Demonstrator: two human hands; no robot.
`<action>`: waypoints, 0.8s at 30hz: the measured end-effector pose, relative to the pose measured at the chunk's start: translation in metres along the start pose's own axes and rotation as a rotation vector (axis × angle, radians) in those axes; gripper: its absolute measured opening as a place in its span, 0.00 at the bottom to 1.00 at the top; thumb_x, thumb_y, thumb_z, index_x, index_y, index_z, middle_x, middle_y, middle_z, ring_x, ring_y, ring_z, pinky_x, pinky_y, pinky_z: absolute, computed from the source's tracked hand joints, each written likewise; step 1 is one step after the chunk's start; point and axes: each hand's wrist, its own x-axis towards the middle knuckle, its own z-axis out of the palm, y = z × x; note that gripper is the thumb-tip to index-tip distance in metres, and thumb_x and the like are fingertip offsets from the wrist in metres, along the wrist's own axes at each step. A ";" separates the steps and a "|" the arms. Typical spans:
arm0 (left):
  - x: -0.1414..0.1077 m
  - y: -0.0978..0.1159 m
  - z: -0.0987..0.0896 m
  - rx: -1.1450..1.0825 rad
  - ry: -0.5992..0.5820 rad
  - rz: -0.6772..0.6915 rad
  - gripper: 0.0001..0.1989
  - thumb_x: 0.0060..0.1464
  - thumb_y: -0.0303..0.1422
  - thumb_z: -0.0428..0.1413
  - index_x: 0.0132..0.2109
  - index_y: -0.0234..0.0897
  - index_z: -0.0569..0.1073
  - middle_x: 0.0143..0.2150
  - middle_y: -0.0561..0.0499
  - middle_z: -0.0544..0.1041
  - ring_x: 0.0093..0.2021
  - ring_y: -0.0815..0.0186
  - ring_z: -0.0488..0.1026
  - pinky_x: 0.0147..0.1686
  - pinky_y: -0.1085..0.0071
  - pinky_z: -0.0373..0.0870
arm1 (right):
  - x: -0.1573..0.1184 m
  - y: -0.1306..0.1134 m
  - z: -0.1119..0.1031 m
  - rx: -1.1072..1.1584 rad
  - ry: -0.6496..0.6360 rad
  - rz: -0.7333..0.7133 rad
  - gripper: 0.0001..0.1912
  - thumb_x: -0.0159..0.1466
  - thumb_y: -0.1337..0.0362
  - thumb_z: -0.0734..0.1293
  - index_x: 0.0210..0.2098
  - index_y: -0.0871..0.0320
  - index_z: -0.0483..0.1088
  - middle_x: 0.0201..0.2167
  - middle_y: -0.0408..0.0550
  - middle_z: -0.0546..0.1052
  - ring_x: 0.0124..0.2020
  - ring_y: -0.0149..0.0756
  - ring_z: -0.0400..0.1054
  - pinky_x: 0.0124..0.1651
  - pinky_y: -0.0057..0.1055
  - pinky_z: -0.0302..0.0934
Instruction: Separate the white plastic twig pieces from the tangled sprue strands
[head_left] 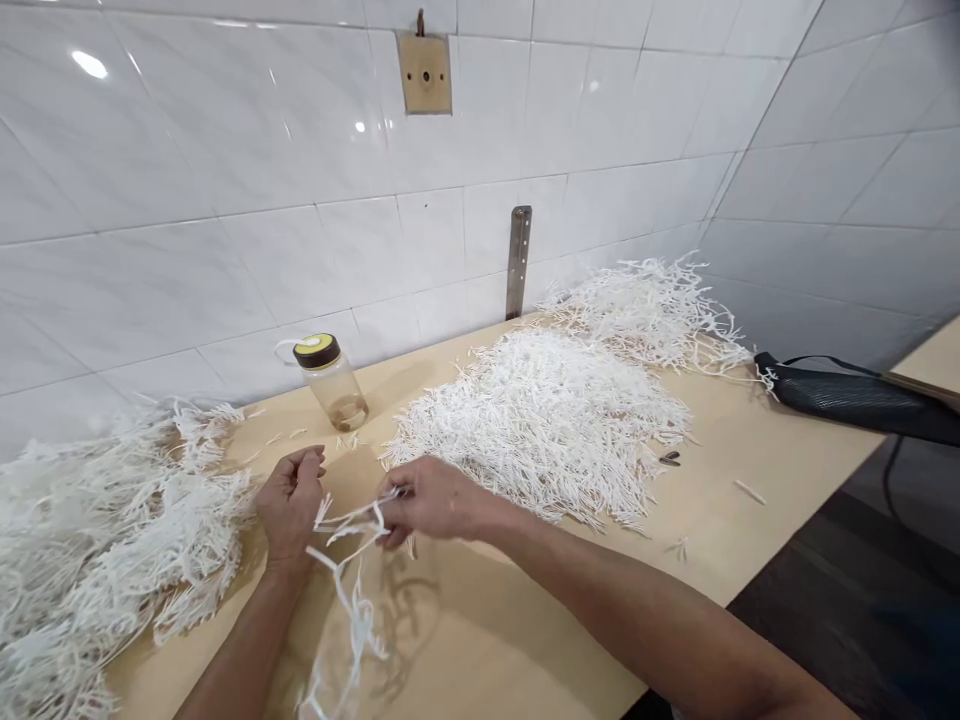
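Observation:
My right hand (424, 502) pinches a tangled web of thin white plastic strands (358, 610), which hangs down over the table toward its front edge. To its left, my left hand (291, 500) has its fingers curled together; whether something small is between them is hidden. Loose strand ends lie between the two hands. A pile of short white pieces (532, 420) spreads just behind and right of my right hand. On the far left is a heap of tangled white strands (135, 530), close to my left hand.
A clear bottle with a yellow and black lid (334, 385) stands near the wall. Another tangled heap (645, 310) lies at the back right, beside a black bag (855, 395). A metal bracket (518, 262) is against the tiled wall.

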 end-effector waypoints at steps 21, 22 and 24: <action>-0.005 0.012 0.000 0.237 0.003 0.085 0.12 0.50 0.38 0.53 0.37 0.39 0.79 0.32 0.50 0.79 0.32 0.61 0.74 0.40 0.65 0.70 | 0.001 -0.002 -0.037 0.132 0.270 -0.184 0.12 0.61 0.63 0.70 0.41 0.60 0.68 0.38 0.52 0.78 0.30 0.33 0.74 0.24 0.29 0.73; -0.003 0.013 -0.003 0.219 0.052 0.134 0.11 0.51 0.36 0.53 0.37 0.38 0.78 0.34 0.49 0.79 0.34 0.61 0.75 0.39 0.66 0.71 | 0.001 0.001 -0.028 0.097 0.248 -0.181 0.12 0.61 0.62 0.70 0.42 0.60 0.69 0.38 0.51 0.78 0.30 0.34 0.74 0.24 0.29 0.73; 0.006 0.014 -0.011 0.204 0.123 0.219 0.12 0.54 0.32 0.50 0.40 0.37 0.77 0.39 0.47 0.79 0.39 0.61 0.75 0.41 0.67 0.72 | 0.000 0.007 -0.014 0.003 0.255 -0.170 0.11 0.61 0.62 0.69 0.41 0.60 0.69 0.36 0.51 0.78 0.30 0.34 0.74 0.24 0.29 0.73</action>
